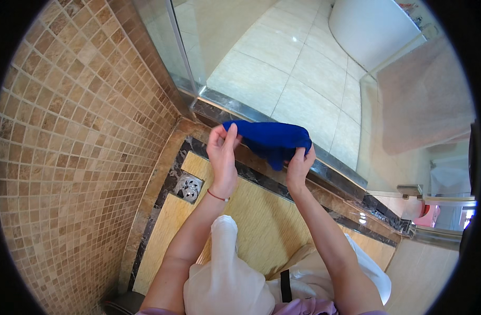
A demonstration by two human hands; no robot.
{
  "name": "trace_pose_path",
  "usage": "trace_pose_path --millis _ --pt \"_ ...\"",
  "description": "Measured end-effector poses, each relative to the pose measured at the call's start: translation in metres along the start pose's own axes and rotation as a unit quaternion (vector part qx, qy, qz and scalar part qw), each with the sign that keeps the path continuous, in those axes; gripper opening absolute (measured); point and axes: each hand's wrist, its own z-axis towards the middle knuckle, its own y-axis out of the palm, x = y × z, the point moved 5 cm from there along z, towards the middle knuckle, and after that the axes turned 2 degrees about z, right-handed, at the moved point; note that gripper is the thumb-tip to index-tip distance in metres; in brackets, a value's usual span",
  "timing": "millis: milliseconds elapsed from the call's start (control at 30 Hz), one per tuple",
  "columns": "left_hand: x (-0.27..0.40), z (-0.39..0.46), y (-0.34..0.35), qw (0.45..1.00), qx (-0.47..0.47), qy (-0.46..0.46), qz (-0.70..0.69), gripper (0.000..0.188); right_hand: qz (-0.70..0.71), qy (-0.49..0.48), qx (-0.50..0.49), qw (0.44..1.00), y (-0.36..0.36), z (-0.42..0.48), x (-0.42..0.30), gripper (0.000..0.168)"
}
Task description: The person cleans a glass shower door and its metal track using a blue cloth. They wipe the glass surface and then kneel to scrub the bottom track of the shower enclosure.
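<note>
A dark blue cloth (270, 136) is stretched between my two hands, above the stone threshold. My left hand (224, 155) pinches its left end between thumb and fingers. At the right end, my right hand (300, 167) grips the cloth, with the fingers partly hidden behind it. The middle of the cloth sags, and a darker fold hangs below its upper edge. A thin red bracelet (218, 195) circles my left wrist.
A metal floor drain (189, 187) lies left of my left wrist, in the yellowish stone floor (256, 220). Brown mosaic tile (87, 130) covers the left wall. The dark stone threshold (335, 173) runs beyond my hands. Glass panels (185, 51) stand at left and right; a white tub (374, 31) is at the far right.
</note>
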Motion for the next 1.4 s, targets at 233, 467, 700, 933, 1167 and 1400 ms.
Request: trace_pose_path --millis 233,467,700,933,1167,1400 --pt "0.026 0.017 0.068 0.837 -0.108 0.393 0.364 0.039 0.056 -0.226 0.111 0.966 0.029 -0.008 -0.077 0.029" --pt "-0.070 0.026 0.044 0.745 -0.162 0.322 0.561 0.081 -0.373 -0.420 -0.129 0.817 0.045 -0.001 -0.050 0.055" --pt "-0.040 0.007 0.052 0.711 -0.169 0.413 0.544 0.057 -0.341 -0.324 -0.149 0.870 0.028 -0.005 -0.004 0.063" --pt "0.040 0.028 0.099 0.676 -0.166 0.499 0.515 0.042 -0.275 -0.414 -0.054 0.866 0.024 -0.004 -0.036 0.057" --pt "-0.053 0.062 0.027 0.806 -0.105 0.202 0.547 0.073 -0.426 -0.304 -0.226 0.822 0.050 -0.008 0.002 0.049" --pt "0.022 0.042 0.064 0.892 -0.134 0.253 0.349 0.074 -0.387 -0.294 -0.180 0.855 0.046 -0.006 -0.002 0.048"
